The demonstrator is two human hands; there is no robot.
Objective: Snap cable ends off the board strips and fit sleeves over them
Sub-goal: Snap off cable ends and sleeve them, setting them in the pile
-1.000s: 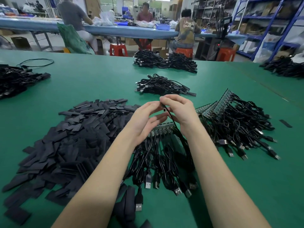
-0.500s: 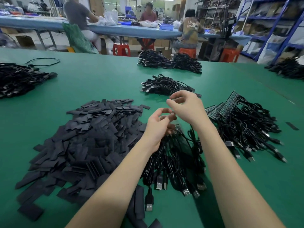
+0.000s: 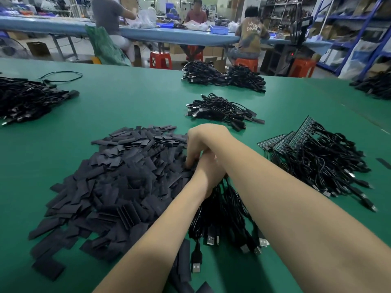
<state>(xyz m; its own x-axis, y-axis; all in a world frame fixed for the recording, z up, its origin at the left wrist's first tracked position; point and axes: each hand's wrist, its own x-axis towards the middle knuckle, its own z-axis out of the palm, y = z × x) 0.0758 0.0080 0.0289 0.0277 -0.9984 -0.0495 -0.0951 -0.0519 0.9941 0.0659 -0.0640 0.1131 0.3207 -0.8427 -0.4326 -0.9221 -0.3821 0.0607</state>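
A flat black sleeve is being reached for in the heap of flat black sleeves [image 3: 118,182] by the right hand [image 3: 201,142], its fingers [image 3: 190,159] curled down; whether one is gripped cannot be told. The left hand [image 3: 208,174] is mostly hidden, its grasp unclear. Far finished black cable bundles [image 3: 220,112] are outnumbered by the right pile of green board strips with black cables [image 3: 313,157].

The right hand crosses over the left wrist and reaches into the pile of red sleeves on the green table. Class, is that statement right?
Not quite: the head view shows the pile of sleeves is black, not red. The rest stands: the right hand crosses over the left wrist and its fingertips reach into that pile on the green table. The left hand sits beneath it, by the cables.
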